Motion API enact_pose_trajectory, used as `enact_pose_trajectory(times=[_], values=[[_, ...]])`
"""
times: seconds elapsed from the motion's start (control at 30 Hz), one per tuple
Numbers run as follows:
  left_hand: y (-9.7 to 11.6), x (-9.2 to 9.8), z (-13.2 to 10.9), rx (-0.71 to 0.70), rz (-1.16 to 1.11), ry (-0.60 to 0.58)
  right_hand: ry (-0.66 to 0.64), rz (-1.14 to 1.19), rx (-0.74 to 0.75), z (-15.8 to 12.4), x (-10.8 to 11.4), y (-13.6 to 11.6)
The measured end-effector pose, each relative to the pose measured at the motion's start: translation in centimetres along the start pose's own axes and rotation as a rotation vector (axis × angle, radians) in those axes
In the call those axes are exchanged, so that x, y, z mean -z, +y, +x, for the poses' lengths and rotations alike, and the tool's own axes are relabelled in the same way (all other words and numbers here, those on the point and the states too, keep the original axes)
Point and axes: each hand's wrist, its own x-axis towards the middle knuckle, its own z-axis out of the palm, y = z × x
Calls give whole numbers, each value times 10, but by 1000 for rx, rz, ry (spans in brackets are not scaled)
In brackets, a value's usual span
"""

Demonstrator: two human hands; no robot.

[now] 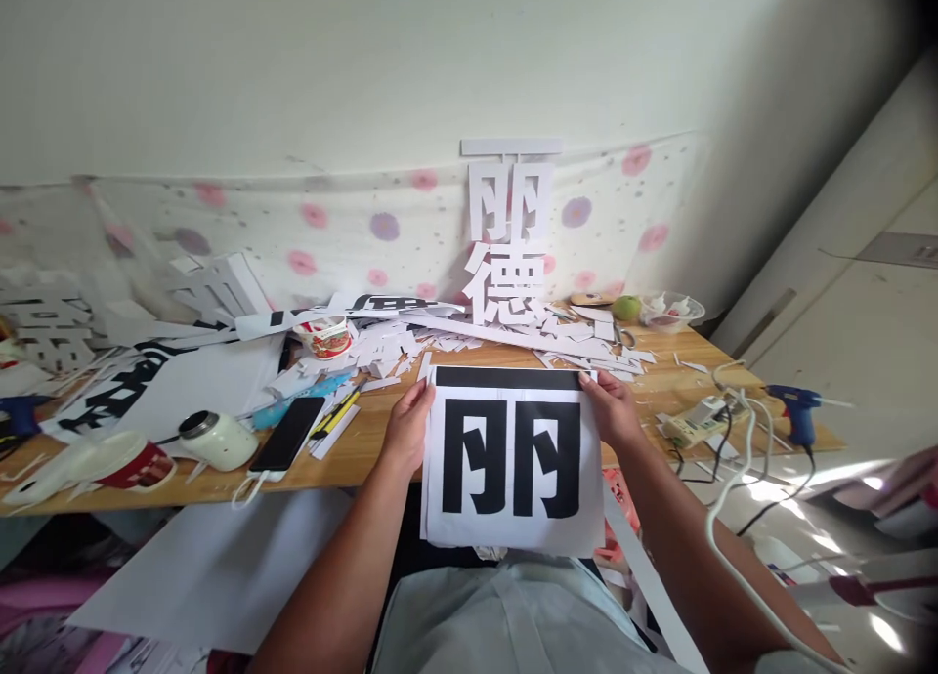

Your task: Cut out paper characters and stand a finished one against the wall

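Between my two hands is a white paper sheet printed with a large black Chinese character and a black bar along its top. My left hand pinches its upper left edge, and my right hand grips the upper right corner with the thumb on top. The sheet is tilted towards me in front of the table's edge; more paper seems to lie behind it. Beyond it, a white cut-out of the same character stands against the wall covering, above another white cut-out character.
White paper scraps litter the wooden table. A phone, yellow utility knife, white bottle and paper tub lie left. On the right are a blue glue gun, a power strip and hanging cables.
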Motion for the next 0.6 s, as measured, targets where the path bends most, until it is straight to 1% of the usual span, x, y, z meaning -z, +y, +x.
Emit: enact_pose_trajectory(times=[0.1, 0.23, 0.33, 0.5, 0.6], values=[[1, -3, 0, -11, -26, -29, -6, -15, -13, 1, 2, 3], [4, -8, -3, -60, -1, -64, -20, -37, -31, 1, 4, 7], [3, -7, -5, -52, 24, -88, -14, -50, -25, 1, 7, 11], [-2, -3, -6, -43, 45, -78, 11, -52, -46, -1, 8, 18], [-5, -2, -6, -52, 48, -73, 5, -44, -56, -2, 7, 20]])
